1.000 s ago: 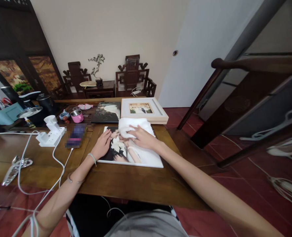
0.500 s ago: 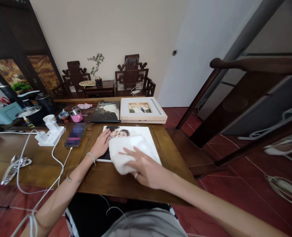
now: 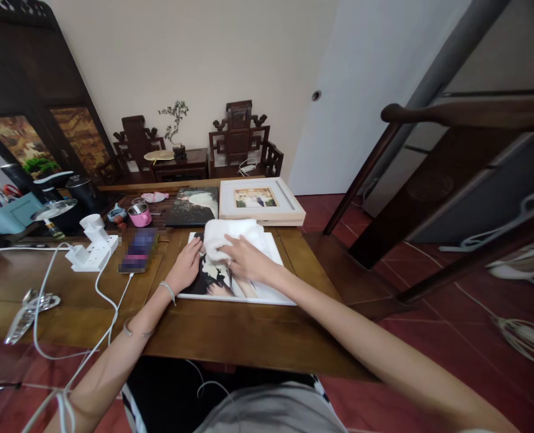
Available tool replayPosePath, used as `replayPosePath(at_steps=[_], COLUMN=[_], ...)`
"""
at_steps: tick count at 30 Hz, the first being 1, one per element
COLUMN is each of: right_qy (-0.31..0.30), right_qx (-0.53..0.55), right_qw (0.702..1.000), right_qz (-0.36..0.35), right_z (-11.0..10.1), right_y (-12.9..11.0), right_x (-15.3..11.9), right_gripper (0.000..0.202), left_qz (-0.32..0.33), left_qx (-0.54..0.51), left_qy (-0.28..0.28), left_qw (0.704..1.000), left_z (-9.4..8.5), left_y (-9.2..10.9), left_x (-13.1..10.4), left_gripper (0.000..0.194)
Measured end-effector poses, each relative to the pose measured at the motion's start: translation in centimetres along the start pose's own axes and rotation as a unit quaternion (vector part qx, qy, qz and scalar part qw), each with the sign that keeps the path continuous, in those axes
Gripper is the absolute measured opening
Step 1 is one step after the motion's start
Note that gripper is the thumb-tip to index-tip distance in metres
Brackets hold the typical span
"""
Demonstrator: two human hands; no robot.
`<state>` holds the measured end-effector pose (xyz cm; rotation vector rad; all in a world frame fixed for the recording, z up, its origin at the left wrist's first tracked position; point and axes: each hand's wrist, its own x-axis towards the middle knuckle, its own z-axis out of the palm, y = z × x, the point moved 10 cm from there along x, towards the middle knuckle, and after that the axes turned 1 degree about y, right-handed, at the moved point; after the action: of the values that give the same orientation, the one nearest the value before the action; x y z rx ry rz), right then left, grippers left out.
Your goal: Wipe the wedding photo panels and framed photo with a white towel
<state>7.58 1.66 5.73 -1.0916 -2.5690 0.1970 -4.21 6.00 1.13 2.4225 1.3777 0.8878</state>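
A white-edged photo panel (image 3: pixel 249 292) lies flat near the front edge of the wooden table (image 3: pixel 231 334). My left hand (image 3: pixel 184 267) rests spread on the panel's left side, holding nothing. Over the panel's upper part lies a folded white cloth (image 3: pixel 231 231), which hides part of the picture. My right hand (image 3: pixel 248 258) presses on the cloth from above, its fingers on the fabric. Below the cloth, dark and pale parts of the photo show.
Behind the panel lie a dark photo panel (image 3: pixel 195 207) and a framed picture (image 3: pixel 262 187). To the left are a pink cup (image 3: pixel 139 214), a phone (image 3: pixel 138 249), a white power strip (image 3: pixel 98 252) with cables and a silver clip (image 3: pixel 30 313). A wooden chair (image 3: pixel 393 198) stands right.
My right hand and the cloth have moved away from me, toward the panel's far edge, uncovering its lower part. My left hand stays in place.
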Motion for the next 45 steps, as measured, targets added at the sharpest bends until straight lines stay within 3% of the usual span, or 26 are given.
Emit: replayPosePath(at_steps=[4, 7, 10, 13, 17, 20, 23, 26, 30, 33, 35, 38, 42, 45], right_qy=[-0.029, -0.088, -0.102, -0.064, -0.016, -0.004, -0.009, -0.028, -0.053, -0.060, -0.057, -0.031, -0.006, -0.005], right_qx=[0.022, 0.070, 0.087, 0.060, 0.004, -0.020, -0.031, -0.015, 0.020, 0.058, 0.076, 0.062, 0.004, -0.012], right_qw=[0.999, 0.992, 0.988, 0.994, 1.000, 1.000, 0.999, 0.999, 0.998, 0.995, 0.994, 0.997, 0.999, 0.999], right_qz=[-0.023, -0.058, -0.077, -0.059, -0.008, 0.020, 0.027, 0.001, -0.025, -0.047, -0.053, -0.028, 0.043, 0.039], right_z=[0.2, 0.1, -0.5, -1.0, -1.0, -0.7, -0.1, 0.6, 0.9, 0.2, -0.4, -1.3, -1.5, -0.9], right_y=[-4.3, -7.3, -7.6, -4.7, 0.4, 2.1, 0.9, -2.3, -6.0, -7.3, -7.0, -4.4, 0.1, 0.4], right_x=[-5.1, -8.6, -9.9, -8.6, -4.8, -2.1, -0.7, -1.3, -4.5, -7.3, -8.5, -8.6, -5.9, -3.2], right_gripper=[0.041, 0.040, 0.042, 0.043, 0.039, 0.041, 0.043, 0.043, 0.039, 0.040, 0.041, 0.039, 0.038, 0.038], left_qz=[0.002, -0.007, -0.010, -0.012, -0.015, -0.022, -0.024, -0.013, -0.016, -0.015, -0.007, 0.001, -0.003, -0.036], left_qx=[-0.003, -0.005, -0.003, 0.002, 0.000, -0.002, -0.011, -0.036, -0.050, -0.031, -0.025, -0.023, -0.033, -0.091], left_qy=[0.004, 0.002, -0.004, 0.000, 0.014, 0.018, 0.016, 0.012, -0.001, -0.016, -0.020, -0.017, 0.022, 0.064], left_qw=[1.000, 1.000, 1.000, 1.000, 1.000, 1.000, 1.000, 0.999, 0.999, 0.999, 0.999, 1.000, 0.999, 0.993], left_z=[0.1, 0.1, 0.2, 0.0, -0.3, -0.5, -0.6, -0.9, -0.9, -0.4, -0.2, -0.1, -1.3, -2.5], left_y=[0.0, 0.0, 0.0, 0.1, 0.2, 0.0, 0.1, 0.6, 0.5, 0.3, 0.3, 0.6, 1.1, 0.7], left_x=[-0.1, -0.1, -0.1, -0.1, 0.1, 0.2, 0.4, 0.5, 0.6, 0.7, 0.8, 1.0, 1.1, 1.1], left_gripper=[0.045, 0.045, 0.046, 0.045, 0.044, 0.044, 0.044, 0.044, 0.045, 0.046, 0.046, 0.043, 0.042, 0.043])
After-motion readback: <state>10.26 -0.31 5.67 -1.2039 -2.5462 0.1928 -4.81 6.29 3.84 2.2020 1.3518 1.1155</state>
